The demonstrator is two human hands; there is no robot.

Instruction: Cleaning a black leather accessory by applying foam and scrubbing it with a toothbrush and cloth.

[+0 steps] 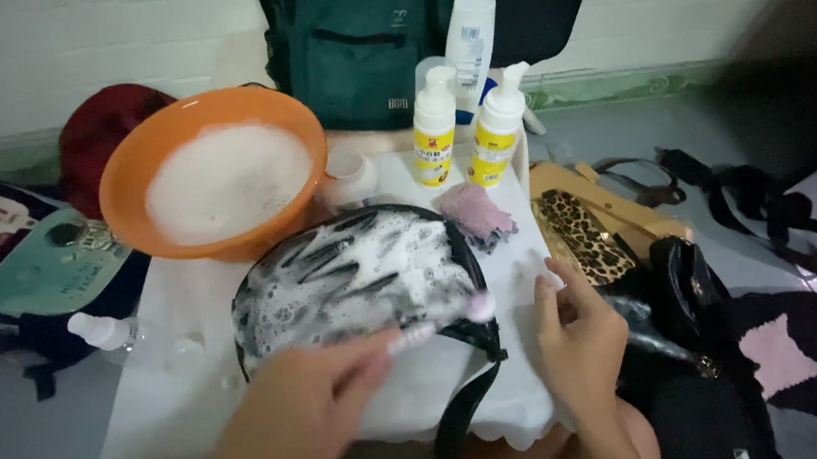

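**Scrubbing a foamy black bag on a small white table**

I look down at a white-covered table (198, 306) standing on a grey floor (28, 436) against a pale wall (63, 43); a black bag (355, 274) lies at its centre, its top coated in white foam; my left hand (297, 408) has its fingers closed around a pink toothbrush (437, 323), whose head rests on the foam at the bag's right edge; my right hand (577, 337) rests half open on the table's right edge, just beside the bag, holding nothing; behind the bag stand an orange basin (135, 160) full of suds, two yellow-labelled pump bottles (464, 129) and a pink cloth (476, 215); other bags crowd the floor on both sides.
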